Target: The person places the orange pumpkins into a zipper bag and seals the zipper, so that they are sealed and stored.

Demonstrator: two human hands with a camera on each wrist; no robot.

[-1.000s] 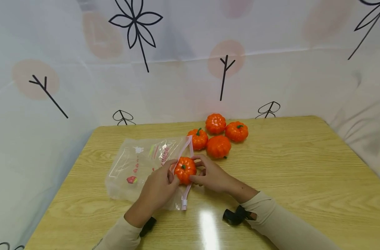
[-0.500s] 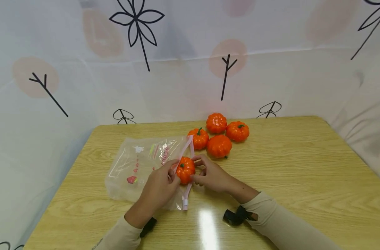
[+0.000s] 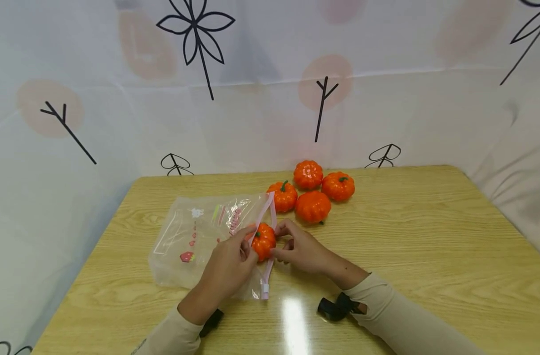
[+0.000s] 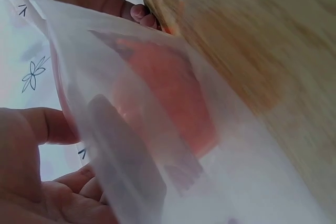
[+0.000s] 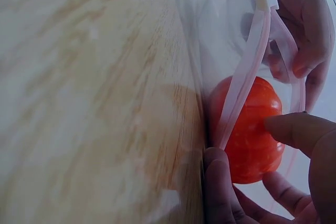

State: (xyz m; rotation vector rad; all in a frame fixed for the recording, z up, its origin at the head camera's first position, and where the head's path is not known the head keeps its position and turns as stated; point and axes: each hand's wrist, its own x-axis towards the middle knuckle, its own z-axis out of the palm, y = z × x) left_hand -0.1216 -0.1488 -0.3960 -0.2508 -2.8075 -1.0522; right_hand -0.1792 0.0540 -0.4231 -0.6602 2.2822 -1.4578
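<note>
A small orange pumpkin [image 3: 264, 241] sits in the mouth of a clear slider zip bag [image 3: 172, 268], its left part behind the upper film. My left hand [image 3: 230, 264] pinches the bag's pink-edged upper lip and holds it raised; in the left wrist view the pumpkin [image 4: 170, 93] shows blurred through the film. From the right, my right hand [image 3: 303, 249] holds the pumpkin, thumb on one side and fingers at the other. In the right wrist view that thumb [image 5: 294, 129] presses the pumpkin [image 5: 257, 129], and the fingers lie by the lower pink edge.
Several more orange pumpkins [image 3: 313, 207] stand close together behind the bag's mouth, one partly overlapped by the bag's corner. The white slider [image 3: 265, 288] is at the near end of the pink strip. A patterned cloth [image 3: 252, 123] hangs behind the wooden table [image 3: 429, 236].
The pumpkin has shifted slightly left, deeper into the bag's mouth, and the upper lip now covers more of it. Both hands have kept nearly the same place.
</note>
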